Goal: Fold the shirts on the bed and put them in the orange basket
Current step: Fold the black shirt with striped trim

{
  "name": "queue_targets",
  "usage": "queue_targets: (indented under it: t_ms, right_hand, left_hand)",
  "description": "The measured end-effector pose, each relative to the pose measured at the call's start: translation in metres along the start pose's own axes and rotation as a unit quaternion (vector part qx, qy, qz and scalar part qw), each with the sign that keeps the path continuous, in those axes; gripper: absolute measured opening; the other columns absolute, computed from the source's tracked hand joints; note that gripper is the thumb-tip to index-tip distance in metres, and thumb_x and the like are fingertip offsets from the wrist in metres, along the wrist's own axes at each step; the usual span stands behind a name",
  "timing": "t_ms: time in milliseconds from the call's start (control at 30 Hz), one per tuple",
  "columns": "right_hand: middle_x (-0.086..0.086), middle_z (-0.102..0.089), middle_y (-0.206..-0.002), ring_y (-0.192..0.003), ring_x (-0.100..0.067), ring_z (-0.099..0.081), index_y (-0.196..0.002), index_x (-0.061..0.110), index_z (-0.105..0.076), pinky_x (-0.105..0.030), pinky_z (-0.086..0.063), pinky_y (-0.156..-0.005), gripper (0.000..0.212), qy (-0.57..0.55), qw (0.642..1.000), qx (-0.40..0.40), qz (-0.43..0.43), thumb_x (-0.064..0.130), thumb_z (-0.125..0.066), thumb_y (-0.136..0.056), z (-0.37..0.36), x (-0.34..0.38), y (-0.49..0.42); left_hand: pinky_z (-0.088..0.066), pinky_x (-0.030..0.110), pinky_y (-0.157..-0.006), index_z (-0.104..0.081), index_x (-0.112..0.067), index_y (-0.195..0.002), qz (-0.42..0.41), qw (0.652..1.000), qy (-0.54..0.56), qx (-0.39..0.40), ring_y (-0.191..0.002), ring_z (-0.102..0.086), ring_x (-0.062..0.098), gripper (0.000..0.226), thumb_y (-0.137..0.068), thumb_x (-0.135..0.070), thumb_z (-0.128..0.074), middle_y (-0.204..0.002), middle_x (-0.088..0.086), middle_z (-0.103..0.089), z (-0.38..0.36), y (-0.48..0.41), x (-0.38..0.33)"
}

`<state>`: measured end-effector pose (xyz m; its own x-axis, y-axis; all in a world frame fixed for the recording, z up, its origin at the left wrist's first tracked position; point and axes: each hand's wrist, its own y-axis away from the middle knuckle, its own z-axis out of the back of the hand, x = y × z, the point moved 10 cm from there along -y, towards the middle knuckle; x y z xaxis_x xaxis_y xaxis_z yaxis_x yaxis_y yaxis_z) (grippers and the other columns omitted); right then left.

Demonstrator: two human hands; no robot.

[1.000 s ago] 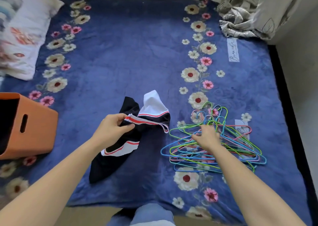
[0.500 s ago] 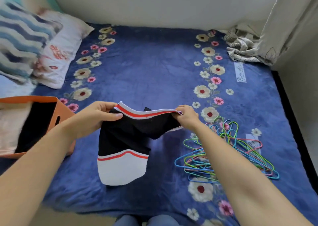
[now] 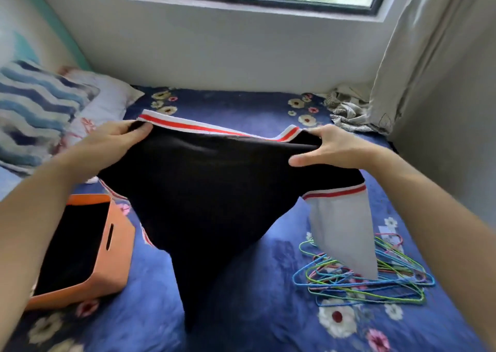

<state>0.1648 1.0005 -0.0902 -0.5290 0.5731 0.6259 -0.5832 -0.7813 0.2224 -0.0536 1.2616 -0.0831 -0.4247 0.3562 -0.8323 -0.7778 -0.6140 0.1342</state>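
shirt [image 3: 214, 190]: black w/ red-white striped trim, held up in the air over the middle of the bed [image 3: 255, 311]. Stretched between both hands, body sags to a point. Not folded yet.
L hand [image 3: 118, 139]: fingers curled over the shirt's top edge at the left end of the striped trim, gripping it.
R hand [image 3: 327, 147]: grips the top edge at the other end, fingers hooked into the cloth, thumb sticking out sideways.
sleeve [image 3: 346, 231]: white, hangs off the shirt's right side over the hangers [image 3: 362, 282]. Touching them or not, can't tell.
orange basket [image 3: 118, 252]: near the bed's left edge, just beside the hanging shirt. Mouth open, inside dark, contents unclear.
step: prob. spreading the shirt out before the 1st fold.
how to do well: hold top edge taut & level, lay it flat on bare blanket in the bed's middle, clear of the hangers. Smooth the body, tuck both sleeves in, then fold to fit the basket mouth.
risk: sleeve snagging a hanger hook; soft cloth bunching if one grip slips.
progress: early, nothing folded on this one.
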Motion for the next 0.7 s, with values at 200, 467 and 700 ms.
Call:
queue_targets:
  t_ms: [200,467,700]
  right_hand:
    - [-0.014,-0.062,-0.085,-0.073,-0.028,-0.055,-0.071,0.012,-0.050,-0.029,-0.041,-0.060,0.024,0.332,0.934,-0.046,-0.128,0.014,-0.074,-0.071,0.039,-0.020,-0.011]
    - [-0.020,-0.060,-0.120,-0.111,-0.036,-0.058,-0.114,0.004,-0.059,-0.037,-0.046,-0.085,0.029,0.322,0.896,-0.203,-0.229,0.014,-0.049,-0.088,0.074,-0.060,-0.057]
    - [-0.008,-0.066,-0.076,-0.040,-0.016,-0.063,-0.104,0.011,-0.056,-0.027,-0.054,-0.041,0.013,-0.435,0.839,-0.242,-0.217,0.009,-0.045,-0.097,0.084,-0.086,-0.103]
  left_hand:
    - [-0.055,0.030,-0.052,-0.069,-0.009,-0.087,0.094,0.948,-0.220,0.211,-0.065,-0.070,0.030,0.037,-0.058,-0.021,-0.088,-0.072,0.013,-0.072,0.005,-0.027,0.001]
    - [-0.047,0.040,-0.086,-0.061,-0.003,-0.103,0.048,0.856,-0.503,-0.107,-0.101,-0.057,0.038,0.022,-0.083,-0.010,-0.055,-0.105,0.022,-0.060,0.024,-0.132,-0.015]
    - [-0.054,0.048,-0.078,-0.052,0.000,-0.109,0.133,0.925,-0.332,-0.127,-0.090,-0.065,0.043,0.031,-0.089,-0.020,-0.041,-0.108,0.032,-0.060,0.038,-0.185,-0.012]
